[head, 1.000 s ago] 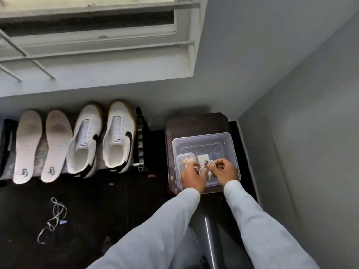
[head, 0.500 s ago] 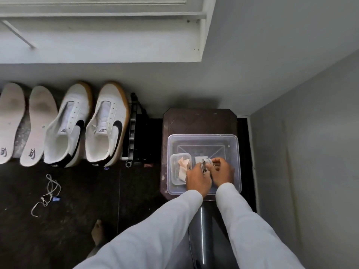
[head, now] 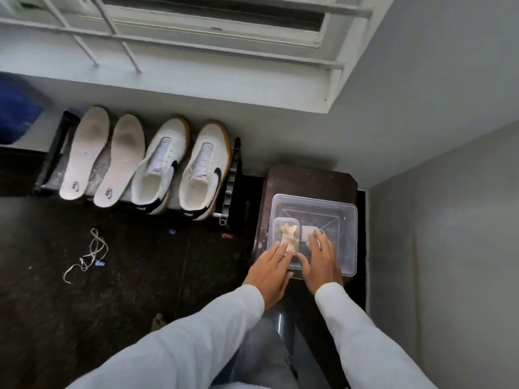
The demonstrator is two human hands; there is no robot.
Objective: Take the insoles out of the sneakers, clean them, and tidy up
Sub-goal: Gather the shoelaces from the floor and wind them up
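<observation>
Two white insoles [head: 85, 154] [head: 120, 161] lean side by side on a low dark rack [head: 56, 153] against the wall. To their right stand two white sneakers [head: 161, 167] [head: 205, 172] with black swooshes. A clear plastic box [head: 349, 237] sits on a dark stool [head: 309, 179]. Inside it lie a small tub [head: 278, 226] with a crumpled beige cloth [head: 289, 235], a white block [head: 306, 233] and a coiled lace [head: 318, 233]. My left hand [head: 271, 272] and my right hand [head: 320, 262] hover flat over the box's near edge, fingers apart, holding nothing.
A loose white shoelace [head: 90, 252] lies on the dark floor at the left. A blue object [head: 16, 113] stands at the far left. A grey wall [head: 449, 248] closes in on the right, and a barred window [head: 196, 21] is above.
Both hands have let go of the coiled lace and spread open, drawing back toward the box's near edge. The lace now lies in the box. The camera has tilted up and shifted.
</observation>
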